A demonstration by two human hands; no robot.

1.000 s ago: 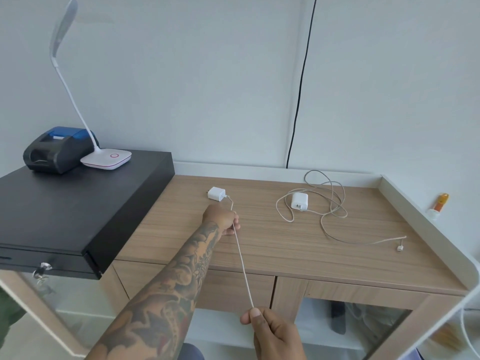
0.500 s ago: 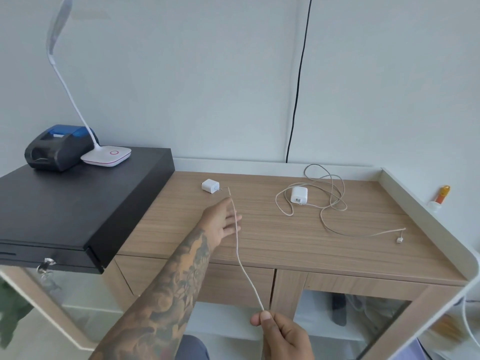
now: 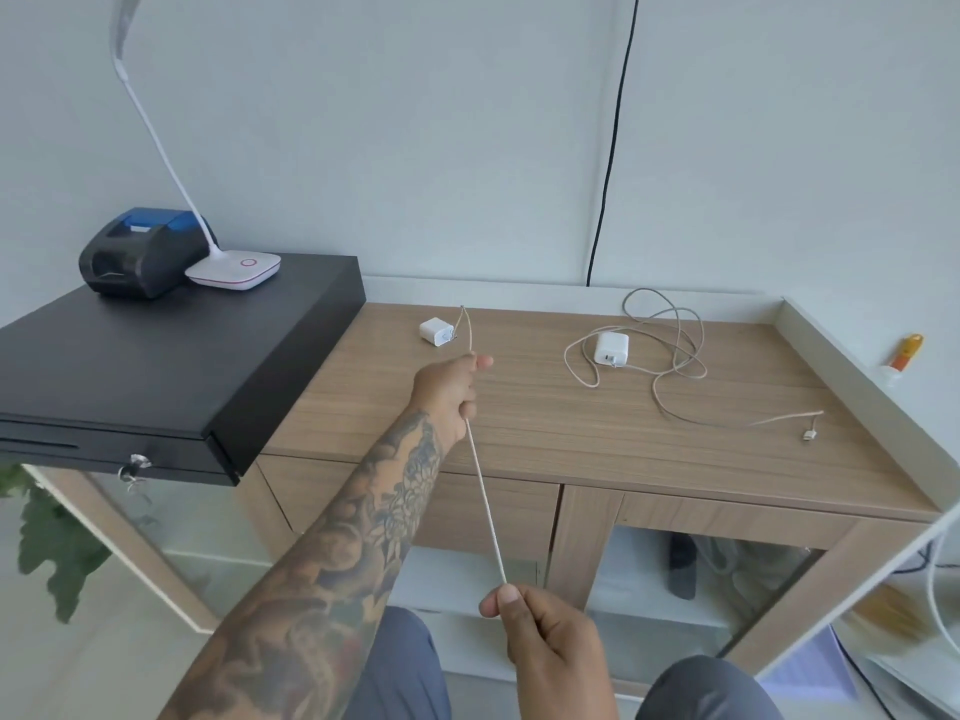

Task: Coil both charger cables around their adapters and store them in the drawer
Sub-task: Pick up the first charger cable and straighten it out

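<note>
**Charger cable held taut between both hands**

Charger cable [image 3: 485,504] runs as a straight line from the left hand [image 3: 449,389], at frame centre, down to the right hand [image 3: 550,639] at lower centre. The left hand's fingers curl around it above the worktop [image 3: 597,439]; the right hand pinches it between thumb and fingers. A short free end rises above the left hand beside the small adapter [image 3: 436,332]. The second adapter [image 3: 611,348] lies at centre right inside its loose cable [image 3: 675,366]. A black cash drawer [image 3: 156,366] occupies the left of the frame.
</note>
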